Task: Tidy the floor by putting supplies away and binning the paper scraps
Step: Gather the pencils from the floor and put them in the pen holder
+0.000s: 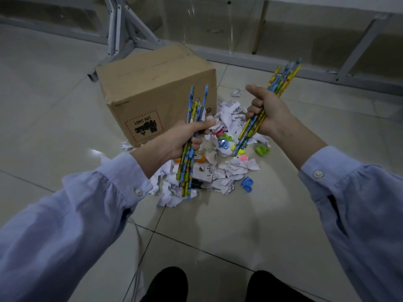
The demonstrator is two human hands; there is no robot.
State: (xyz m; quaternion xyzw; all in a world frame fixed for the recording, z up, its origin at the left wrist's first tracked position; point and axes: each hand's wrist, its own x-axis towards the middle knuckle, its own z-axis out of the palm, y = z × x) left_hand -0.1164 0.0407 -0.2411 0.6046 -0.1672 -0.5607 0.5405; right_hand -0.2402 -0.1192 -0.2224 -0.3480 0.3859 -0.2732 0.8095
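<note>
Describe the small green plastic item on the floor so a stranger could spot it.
Start at the cardboard box; a heap of torn paper scraps spreads beside it. At the heap's right edge, under the right hand, sits the green plastic item. It alone is lime green and lies clear of the paper.

The cardboard box bears a red-hatched label on its near face, printed "UN 3481" and seen upside down. Other small print above it on the box is too faint to read.
</note>
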